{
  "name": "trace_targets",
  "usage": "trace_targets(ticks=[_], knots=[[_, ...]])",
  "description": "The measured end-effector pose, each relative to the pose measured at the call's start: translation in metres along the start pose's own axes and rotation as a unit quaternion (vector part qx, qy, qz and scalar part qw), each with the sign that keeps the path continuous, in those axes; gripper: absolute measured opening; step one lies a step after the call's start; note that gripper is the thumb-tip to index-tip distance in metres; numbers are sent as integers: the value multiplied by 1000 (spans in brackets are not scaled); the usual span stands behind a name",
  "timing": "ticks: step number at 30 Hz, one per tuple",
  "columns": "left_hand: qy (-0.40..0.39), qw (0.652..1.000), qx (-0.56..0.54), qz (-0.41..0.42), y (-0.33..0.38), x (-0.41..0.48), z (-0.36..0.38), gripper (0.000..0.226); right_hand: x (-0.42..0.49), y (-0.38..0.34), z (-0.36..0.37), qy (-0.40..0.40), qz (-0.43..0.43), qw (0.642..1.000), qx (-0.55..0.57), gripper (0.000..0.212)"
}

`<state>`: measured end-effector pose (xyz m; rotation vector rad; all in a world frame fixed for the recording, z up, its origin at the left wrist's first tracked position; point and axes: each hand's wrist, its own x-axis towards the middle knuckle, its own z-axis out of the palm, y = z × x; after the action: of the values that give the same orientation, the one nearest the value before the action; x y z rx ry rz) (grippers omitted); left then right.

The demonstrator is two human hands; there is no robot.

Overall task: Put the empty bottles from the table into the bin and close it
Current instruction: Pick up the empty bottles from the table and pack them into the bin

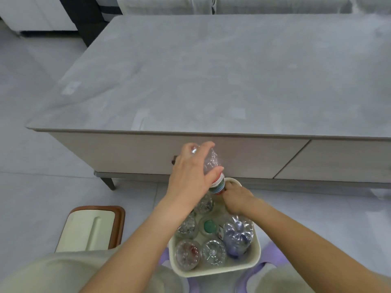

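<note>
My left hand (191, 176) grips a clear plastic bottle (211, 163) with a coloured label, held neck down over the far end of the cream bin (257, 253) on the floor. My right hand (238, 198) is inside the bin's far end, just below the bottle; whether it holds anything is hidden. Several clear bottles stand in the bin, among them one with a green cap (209, 226) and a bluish one (238, 235). The bin's lid (88, 229), cream with a brown rim, lies on the floor to the left. No bottles show on the grey table (211, 81).
The table's drawer front (127, 153) stands just behind the bin, with a table leg (109, 182) at the left. My knees and purple slippers (273, 253) flank the bin. A light sofa (232, 5) runs along the far side of the table.
</note>
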<state>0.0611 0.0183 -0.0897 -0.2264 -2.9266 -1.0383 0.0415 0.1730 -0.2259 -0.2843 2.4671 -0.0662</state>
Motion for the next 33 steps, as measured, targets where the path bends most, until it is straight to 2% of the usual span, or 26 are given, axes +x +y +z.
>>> trace_targets(ticks=[2, 6, 8, 10, 13, 15, 17, 19, 21, 22, 24, 26, 31, 33], knots=[[-7, 1000, -12, -6, 1, -1, 3, 55, -13, 3, 0, -4, -13, 1000, -11, 60], [-18, 1000, -16, 13, 6, -3, 12, 55, -47, 2, -1, -22, -56, 998, 9, 11], [-49, 998, -21, 17, 7, -5, 24, 57, -65, 5, 4, -7, -88, 994, 62, 20], [-110, 994, 5, 8, 4, -7, 44, 60, -79, 13, 12, 6, -105, 989, 107, 29], [-242, 960, 136, 30, -8, -19, 85, 62, -93, 23, 22, 5, -107, 982, 155, 32], [-291, 940, 173, 45, -16, -30, 105, 63, -103, 27, 22, 60, -102, 977, 177, 36], [-298, 937, 179, 45, -23, -37, 116, 61, -118, 26, 23, 162, -76, 962, 205, 46], [-291, 933, 207, 50, -29, -38, 121, 61, -139, 10, 29, 294, -47, 922, 247, 49], [-293, 925, 235, 51, -36, -39, 128, 62, -160, -20, 42, 400, -38, 894, 197, 50], [-299, 923, 238, 47, -39, -40, 133, 62, -165, -34, 53, 417, -39, 894, 156, 58], [-306, 919, 244, 41, -45, -40, 143, 63, -160, -42, 77, 371, -42, 924, 85, 73], [-302, 920, 248, 39, -48, -40, 149, 62, -140, -26, 102, 328, -14, 943, 43, 76], [-289, 919, 265, 54, -52, -40, 150, 61, -109, -8, 135, 231, 10, 972, 42, 82], [-303, 917, 253, 48, -53, -38, 149, 62, -108, -11, 132, 230, 6, 972, 50, 84]])
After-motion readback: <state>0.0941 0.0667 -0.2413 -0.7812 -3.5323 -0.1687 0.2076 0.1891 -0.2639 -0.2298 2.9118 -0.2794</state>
